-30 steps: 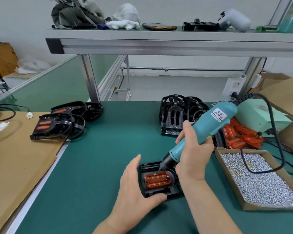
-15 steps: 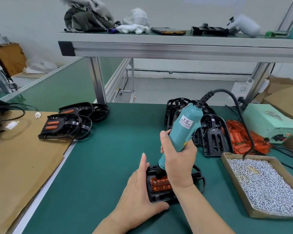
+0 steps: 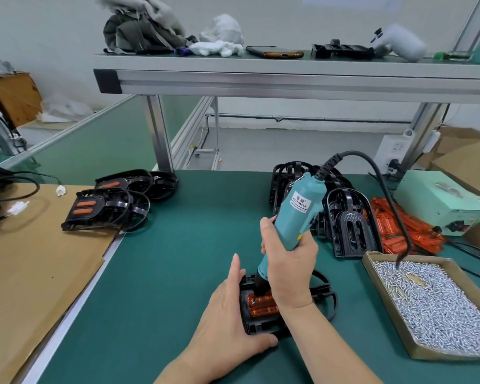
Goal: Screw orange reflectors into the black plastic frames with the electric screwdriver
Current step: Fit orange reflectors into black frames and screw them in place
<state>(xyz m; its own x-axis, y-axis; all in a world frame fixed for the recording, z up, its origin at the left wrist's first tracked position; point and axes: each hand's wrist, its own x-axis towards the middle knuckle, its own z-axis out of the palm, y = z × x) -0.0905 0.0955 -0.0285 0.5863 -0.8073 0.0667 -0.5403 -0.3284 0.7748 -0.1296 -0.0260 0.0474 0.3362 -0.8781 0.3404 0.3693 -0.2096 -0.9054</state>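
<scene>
The right hand (image 3: 288, 270) grips the teal electric screwdriver (image 3: 298, 214), which tilts slightly. Its tip is down on the orange reflector (image 3: 261, 306) seated in the black plastic frame (image 3: 251, 325) on the green surface (image 3: 178, 273). The left hand (image 3: 227, 314) presses against the frame's left side, fingers straight and thumb along its near edge. To the right sits a cardboard tray of screws (image 3: 455, 353), with stacked empty frames (image 3: 349, 225) behind.
</scene>
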